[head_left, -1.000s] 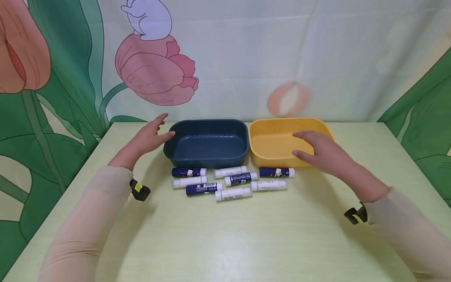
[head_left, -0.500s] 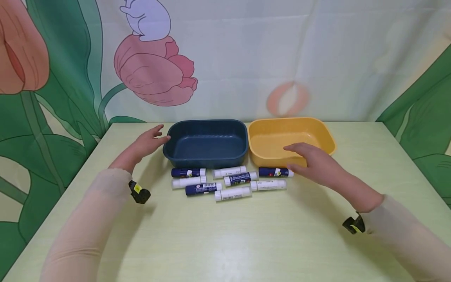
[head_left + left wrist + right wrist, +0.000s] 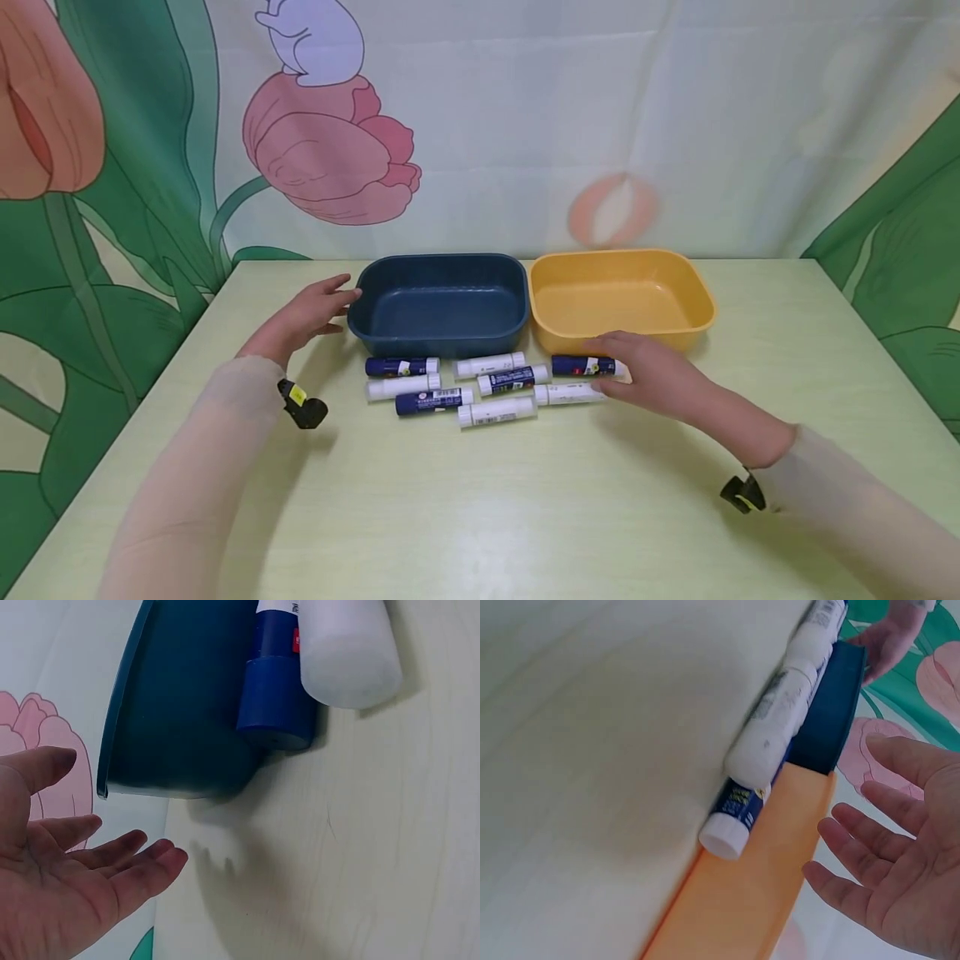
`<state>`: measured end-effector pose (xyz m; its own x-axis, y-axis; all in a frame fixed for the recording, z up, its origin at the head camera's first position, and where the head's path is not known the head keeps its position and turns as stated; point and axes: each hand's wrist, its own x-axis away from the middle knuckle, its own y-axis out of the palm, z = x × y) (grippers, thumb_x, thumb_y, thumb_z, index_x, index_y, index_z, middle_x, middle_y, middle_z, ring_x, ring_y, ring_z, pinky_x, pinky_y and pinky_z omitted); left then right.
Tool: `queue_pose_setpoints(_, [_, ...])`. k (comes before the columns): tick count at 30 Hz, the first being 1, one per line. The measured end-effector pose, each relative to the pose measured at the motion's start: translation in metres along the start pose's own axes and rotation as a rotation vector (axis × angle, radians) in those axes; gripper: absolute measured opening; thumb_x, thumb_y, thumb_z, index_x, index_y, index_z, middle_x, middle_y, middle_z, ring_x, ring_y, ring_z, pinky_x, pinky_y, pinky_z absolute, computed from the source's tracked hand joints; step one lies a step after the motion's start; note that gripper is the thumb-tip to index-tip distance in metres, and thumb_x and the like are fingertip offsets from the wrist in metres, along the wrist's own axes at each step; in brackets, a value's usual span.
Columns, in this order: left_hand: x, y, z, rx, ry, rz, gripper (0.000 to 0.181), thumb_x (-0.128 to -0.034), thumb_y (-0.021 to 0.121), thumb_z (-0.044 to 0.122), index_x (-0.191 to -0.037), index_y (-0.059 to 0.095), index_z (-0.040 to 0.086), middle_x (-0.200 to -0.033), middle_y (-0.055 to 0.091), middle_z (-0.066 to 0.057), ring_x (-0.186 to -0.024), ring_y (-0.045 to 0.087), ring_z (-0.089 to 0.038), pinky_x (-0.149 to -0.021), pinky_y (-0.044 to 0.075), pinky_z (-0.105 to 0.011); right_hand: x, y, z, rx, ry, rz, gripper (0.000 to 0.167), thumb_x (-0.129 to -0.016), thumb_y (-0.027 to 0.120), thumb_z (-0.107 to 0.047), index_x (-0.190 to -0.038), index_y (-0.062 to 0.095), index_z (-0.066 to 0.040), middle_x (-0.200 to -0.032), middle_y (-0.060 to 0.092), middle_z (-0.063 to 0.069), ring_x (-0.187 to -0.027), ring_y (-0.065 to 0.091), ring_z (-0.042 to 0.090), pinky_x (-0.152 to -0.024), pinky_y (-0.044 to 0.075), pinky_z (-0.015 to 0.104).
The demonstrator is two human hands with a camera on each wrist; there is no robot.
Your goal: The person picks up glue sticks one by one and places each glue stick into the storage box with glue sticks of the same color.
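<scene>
My left hand (image 3: 307, 317) hovers at the left end of a dark blue bin (image 3: 438, 345), fingers loosely spread and holding nothing. In the left wrist view, a gap shows between the fingers and the bin's wall (image 3: 180, 712). My right hand (image 3: 660, 377) is over the right end of the glue sticks, in front of the yellow bin (image 3: 618, 304). Its thumb and fingers are apart, near a navy glue stick (image 3: 579, 365) and a white glue stick (image 3: 566, 394), partly covering their ends. The right wrist view shows that palm (image 3: 922, 877) bare.
Several more navy and white glue sticks lie in loose rows before the bins, among them a white one (image 3: 497, 412) at the front and a navy one (image 3: 402, 367) at the left. Both bins stand side by side near the back edge, against a printed curtain (image 3: 480, 125).
My right hand has come down and leftward from above the yellow bin to the right-hand glue sticks. My left hand has lowered slightly beside the blue bin. Bins and glue sticks have stayed put.
</scene>
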<state>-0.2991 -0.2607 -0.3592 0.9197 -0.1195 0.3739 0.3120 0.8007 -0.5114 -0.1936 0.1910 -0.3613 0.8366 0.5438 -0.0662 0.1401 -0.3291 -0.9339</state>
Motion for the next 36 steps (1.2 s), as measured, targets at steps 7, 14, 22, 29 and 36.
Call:
queue_pose_setpoints(7, [-0.009, 0.002, 0.0, 0.052, -0.048, -0.02, 0.067, -0.1128, 0.035, 0.034, -0.165, 0.0, 0.012, -0.171, 0.011, -0.023, -0.156, 0.025, -0.045, -0.122, 0.033, -0.057, -0.005, 0.01, -0.005, 0.039, -0.055, -0.029, 0.046, -0.092, 0.077, -0.02, -0.133, 0.065, -0.002, -0.131, 0.07, 0.014, -0.123, 0.065, 0.033, -0.105, 0.052, 0.049])
queue_pose_setpoints(14, [-0.014, 0.003, -0.003, 0.185, -0.067, -0.061, 0.065, -0.1132, 0.033, 0.032, -0.165, 0.0, 0.01, -0.172, 0.01, -0.021, -0.155, 0.026, -0.044, -0.122, 0.033, -0.056, -0.012, 0.021, -0.008, 0.071, -0.084, -0.079, 0.047, -0.092, 0.077, -0.018, -0.135, 0.064, -0.002, -0.13, 0.069, 0.014, -0.12, 0.064, 0.031, -0.104, 0.053, 0.047])
queue_pose_setpoints(22, [-0.018, 0.005, -0.009, 0.311, -0.091, -0.079, 0.063, -0.1131, 0.03, 0.034, -0.164, 0.007, 0.006, -0.172, 0.012, -0.02, -0.152, 0.029, -0.042, -0.124, 0.029, -0.056, -0.018, 0.027, -0.013, 0.081, -0.048, -0.125, 0.048, -0.093, 0.076, -0.018, -0.136, 0.063, -0.003, -0.133, 0.067, 0.017, -0.122, 0.064, 0.032, -0.105, 0.053, 0.047])
queue_pose_setpoints(29, [-0.019, 0.007, -0.012, 0.363, -0.101, -0.085, 0.061, -0.1134, 0.027, 0.034, -0.164, 0.008, 0.006, -0.17, 0.015, -0.022, -0.149, 0.03, -0.037, -0.124, 0.029, -0.056, -0.021, 0.033, -0.016, 0.123, -0.045, -0.133, 0.044, -0.093, 0.076, -0.017, -0.133, 0.065, -0.004, -0.132, 0.067, 0.016, -0.123, 0.064, 0.032, -0.104, 0.053, 0.047])
queue_pose_setpoints(36, [-0.022, 0.006, -0.013, 0.389, -0.115, -0.092, 0.061, -0.1132, 0.029, 0.035, -0.165, 0.008, 0.01, -0.171, 0.016, -0.019, -0.145, 0.031, -0.033, -0.125, 0.027, -0.055, -0.023, 0.036, -0.018, 0.144, -0.059, -0.103, 0.036, -0.091, 0.077, -0.014, -0.125, 0.07, -0.006, -0.125, 0.071, 0.013, -0.116, 0.065, 0.03, -0.098, 0.056, 0.044])
